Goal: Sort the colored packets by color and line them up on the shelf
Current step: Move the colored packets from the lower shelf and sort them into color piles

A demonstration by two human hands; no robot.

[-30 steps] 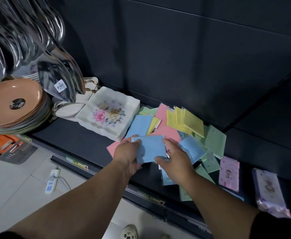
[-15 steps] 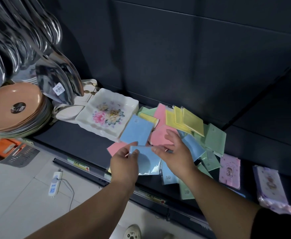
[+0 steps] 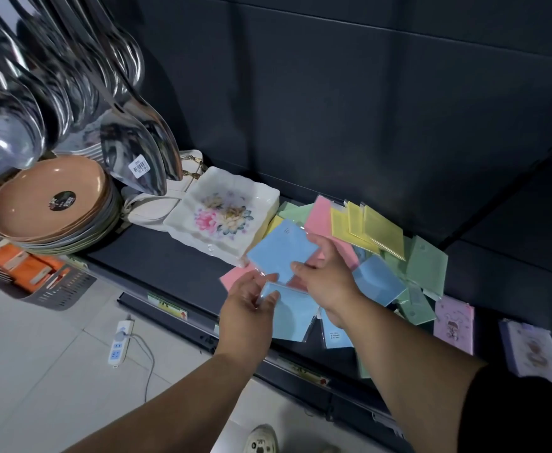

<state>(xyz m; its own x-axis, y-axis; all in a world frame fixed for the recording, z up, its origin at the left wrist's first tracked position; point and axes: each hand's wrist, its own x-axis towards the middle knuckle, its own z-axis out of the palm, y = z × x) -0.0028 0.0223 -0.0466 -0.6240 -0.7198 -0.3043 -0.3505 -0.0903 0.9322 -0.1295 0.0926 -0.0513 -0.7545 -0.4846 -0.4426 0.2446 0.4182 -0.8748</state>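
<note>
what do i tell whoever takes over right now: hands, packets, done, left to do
Left hand: grips a blue packet at the front edge of the shelf.
Right hand: pinches a second blue packet just above it.
On the shelf: mixed heap of yellow packets leaning at the back, pink packet, green packets, loose blue packet.
Done: two blues in hand; no row lined up.
Left: gather remaining blues, then group and line up every colour.
</note>
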